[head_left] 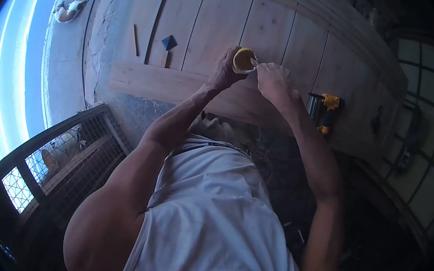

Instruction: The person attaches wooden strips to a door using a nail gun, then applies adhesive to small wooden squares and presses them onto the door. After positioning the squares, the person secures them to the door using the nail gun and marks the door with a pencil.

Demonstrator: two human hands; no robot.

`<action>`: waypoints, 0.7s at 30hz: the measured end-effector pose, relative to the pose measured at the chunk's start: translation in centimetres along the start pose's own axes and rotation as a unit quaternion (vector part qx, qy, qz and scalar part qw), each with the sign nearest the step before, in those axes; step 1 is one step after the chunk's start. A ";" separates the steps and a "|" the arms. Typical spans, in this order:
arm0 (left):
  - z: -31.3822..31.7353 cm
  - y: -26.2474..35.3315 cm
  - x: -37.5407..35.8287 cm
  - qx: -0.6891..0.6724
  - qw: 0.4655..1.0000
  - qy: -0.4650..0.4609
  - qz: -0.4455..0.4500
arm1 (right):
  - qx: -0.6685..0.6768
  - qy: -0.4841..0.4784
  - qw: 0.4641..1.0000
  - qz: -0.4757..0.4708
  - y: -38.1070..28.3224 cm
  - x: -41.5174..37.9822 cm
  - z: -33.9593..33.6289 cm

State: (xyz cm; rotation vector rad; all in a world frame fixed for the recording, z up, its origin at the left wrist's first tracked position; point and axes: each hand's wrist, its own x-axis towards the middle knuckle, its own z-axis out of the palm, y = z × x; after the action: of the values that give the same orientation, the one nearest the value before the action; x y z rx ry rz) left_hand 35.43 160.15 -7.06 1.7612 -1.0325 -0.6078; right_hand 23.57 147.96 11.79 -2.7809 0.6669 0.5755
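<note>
My left hand (226, 69) is closed round a small round tub (244, 59) with a yellow rim and yellowish-brown contents. It is tipped so that its opening faces me. At the tub's right edge, my right hand (274, 81) is closed in a pinch on a thin, pale stick-like tool (253, 62), whose end reaches the rim; its exact kind is hard to see. Both hands are above a wooden door-like panel (265, 29). Left of them on the panel lie a putty knife (169, 43) with a dark blade and a yellow pencil (135, 40).
A yellow-and-black power tool (328, 113) lies on the panel's right side, close to my right forearm. A metal mesh gate (66, 157) stands at the lower left. Beyond, a dog (70, 10) lies on the pavement beside a bright road. Tiled surface (425, 115) shows at right.
</note>
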 end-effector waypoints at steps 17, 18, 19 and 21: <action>-2.6 -1.1 1.7 -0.105 0.993 -0.057 0.013 | -0.116 -0.013 0.990 0.079 -5.7 2.0 -6.6; -2.6 -1.3 1.9 -0.104 0.992 -0.064 0.016 | -0.086 0.003 0.992 0.088 -5.4 1.0 -7.5; -2.5 -1.4 2.0 -0.101 0.992 -0.070 0.019 | -0.067 0.011 0.993 0.099 -5.0 0.2 -7.4; -2.1 -1.5 1.9 -0.083 0.995 -0.061 0.010 | -0.027 0.032 0.993 0.114 -3.8 -0.8 -6.4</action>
State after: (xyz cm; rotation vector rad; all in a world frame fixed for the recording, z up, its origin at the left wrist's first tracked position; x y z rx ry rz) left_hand 38.62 159.79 -7.49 1.5826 -1.0511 -0.7749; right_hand 26.80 149.68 18.35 -2.8022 1.0076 0.5558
